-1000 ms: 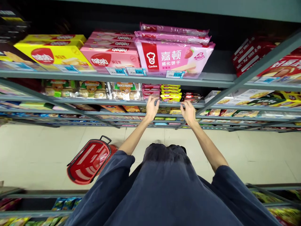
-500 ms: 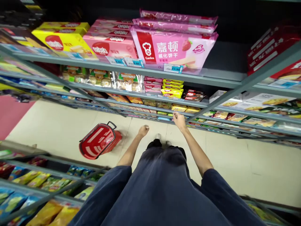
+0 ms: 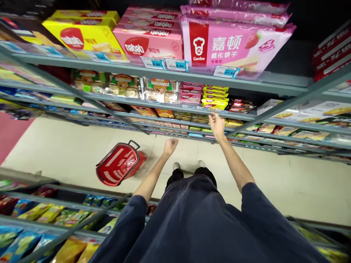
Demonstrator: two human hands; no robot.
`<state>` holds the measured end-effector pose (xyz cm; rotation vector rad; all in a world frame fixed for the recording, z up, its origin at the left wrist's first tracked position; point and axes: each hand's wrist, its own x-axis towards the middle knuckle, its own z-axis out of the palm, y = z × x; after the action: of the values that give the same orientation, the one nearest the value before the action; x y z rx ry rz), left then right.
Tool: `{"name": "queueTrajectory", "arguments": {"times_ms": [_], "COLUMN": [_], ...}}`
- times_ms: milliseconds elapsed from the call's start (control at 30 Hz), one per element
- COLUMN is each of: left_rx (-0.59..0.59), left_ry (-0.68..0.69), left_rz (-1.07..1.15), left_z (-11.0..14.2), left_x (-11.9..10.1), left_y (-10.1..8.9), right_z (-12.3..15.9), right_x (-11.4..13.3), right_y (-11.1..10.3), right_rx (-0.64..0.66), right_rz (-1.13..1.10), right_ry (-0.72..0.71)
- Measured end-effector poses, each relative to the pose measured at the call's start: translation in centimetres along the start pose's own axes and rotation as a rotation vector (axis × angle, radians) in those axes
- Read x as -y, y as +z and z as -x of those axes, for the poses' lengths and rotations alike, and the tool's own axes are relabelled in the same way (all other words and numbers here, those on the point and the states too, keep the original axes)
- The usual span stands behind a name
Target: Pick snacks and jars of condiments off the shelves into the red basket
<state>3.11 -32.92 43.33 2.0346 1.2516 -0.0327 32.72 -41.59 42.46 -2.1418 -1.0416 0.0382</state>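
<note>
My right hand (image 3: 217,126) is raised before the shelf rack, its fingers loosely bent and apart, with nothing seen in them. In the view it overlaps the shelf edge below the yellow wafer packs (image 3: 215,98). My left hand (image 3: 170,147) hangs lower over the floor, fingers curled in, and I see nothing in it. Left of it a red shopping basket (image 3: 140,160) with a black rim stands on the floor. On the top shelf are pink strawberry wafer bags (image 3: 236,45), pink nabati boxes (image 3: 152,42) and yellow nabati boxes (image 3: 85,36).
Waffle packs (image 3: 160,89) and dark red wafer packs (image 3: 240,105) lie on the second shelf. Grey shelf edges (image 3: 170,69) run across in front of me. Behind me to the left, another rack holds snack bags (image 3: 22,237). Pale floor tiles (image 3: 268,175) line the aisle.
My right hand has risen slightly toward the shelf, its fingers looser. My left hand has also moved up a little. The view has come nearer to the shelves, and my feet show more apart.
</note>
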Motion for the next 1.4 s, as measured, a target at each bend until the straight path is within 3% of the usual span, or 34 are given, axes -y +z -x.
{"name": "queueTrajectory", "arguments": {"times_ms": [67, 133, 200, 300, 567, 700, 967, 1200, 1300, 1400], "left_rx": [-0.060, -0.178, -0.263, -0.288, -0.338, -0.311, -0.294, -0.295, -0.297, -0.232], "left_ry": [0.163, 0.398, 0.516, 0.521, 0.501, 0.495, 0.503, 0.547, 0.548, 0.384], "left_rz": [0.029, 0.043, -0.001, -0.095, -0.136, -0.140, -0.135, -0.213, -0.148, -0.075], "left_z": [-5.4, -9.3, -11.7, -13.3, -13.7, -13.7, -13.5, -13.5, -11.9, -7.2], "left_x": [-4.5, -8.6, -11.6, -13.4, -13.0, -13.8, -15.4, -16.0, -14.5, -9.5], "left_y": [-1.4, -2.4, -2.9, -2.8, -2.2, -2.3, -1.1, -1.3, -0.7, 0.7], "right_z": [-1.5, -2.2, -2.4, -2.5, -3.4, -3.5, -3.2, -3.3, -0.1, 7.3], "right_x": [0.8, 1.2, 1.4, 1.2, -0.1, -0.5, -2.3, -2.1, -1.0, 0.7], "right_y": [-0.2, -0.1, 0.2, 1.1, 2.8, 2.5, 1.8, 1.3, 1.4, 1.9], "right_rx": [-0.111, -0.165, -0.168, -0.163, -0.165, -0.157, -0.169, -0.141, -0.166, -0.086], "right_rz": [0.054, 0.108, 0.139, 0.129, 0.013, 0.003, -0.034, -0.034, -0.089, -0.135], "right_ry": [-0.036, -0.040, -0.027, -0.018, -0.106, -0.163, -0.128, -0.132, -0.070, 0.161]}}
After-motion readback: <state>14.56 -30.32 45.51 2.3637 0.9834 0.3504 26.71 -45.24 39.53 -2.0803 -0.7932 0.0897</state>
